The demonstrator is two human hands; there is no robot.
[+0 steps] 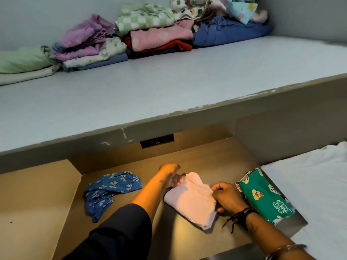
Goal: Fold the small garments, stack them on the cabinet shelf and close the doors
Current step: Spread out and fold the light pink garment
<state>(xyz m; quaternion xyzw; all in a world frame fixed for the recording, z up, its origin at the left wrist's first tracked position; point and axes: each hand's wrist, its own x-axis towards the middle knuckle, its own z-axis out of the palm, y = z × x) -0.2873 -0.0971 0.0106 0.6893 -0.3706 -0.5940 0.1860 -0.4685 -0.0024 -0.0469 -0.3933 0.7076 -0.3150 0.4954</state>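
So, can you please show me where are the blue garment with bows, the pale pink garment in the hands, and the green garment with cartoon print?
blue garment with bows [112, 186]: head view, on its upper spread part.
pale pink garment [189, 201]: head view, middle of the folded cloth.
green garment [262, 198]: head view, centre of the print.

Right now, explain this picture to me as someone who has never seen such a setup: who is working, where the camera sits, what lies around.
No machine here: a person works with bare hands, filmed by one camera worn on the head, looking down. The left hand and the right hand both grip a pale pink garment, mid-fold, on a lit lower surface. A crumpled blue bow-print garment lies to its left, a folded green cartoon-print garment to its right. Above, a grey shelf carries stacks of clothes along its back.
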